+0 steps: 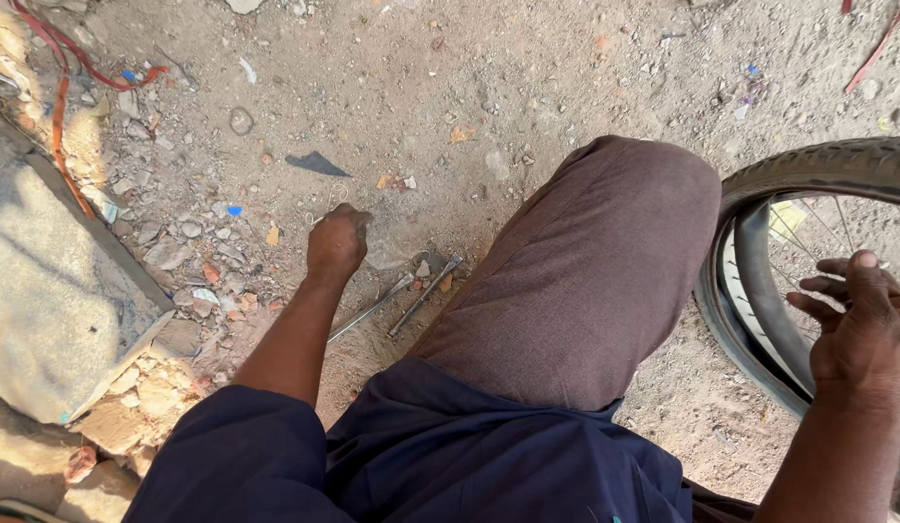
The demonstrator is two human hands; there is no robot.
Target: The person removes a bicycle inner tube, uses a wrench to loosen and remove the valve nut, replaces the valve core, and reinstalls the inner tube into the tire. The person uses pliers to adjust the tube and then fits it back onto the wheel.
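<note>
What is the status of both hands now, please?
Left hand closed, low at dirt ground near two metal levers. Right hand open on bicycle wheel. Knee between them.

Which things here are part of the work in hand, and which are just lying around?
In hand:
- left hand, closed, down on the dirt beside two metal tyre levers
- right hand, fingers spread, on the bicycle wheel
- inner tube showing inside the tyre

Lying about:
- concrete slab
- orange strap
- dark shard
- stones and rubble
</note>
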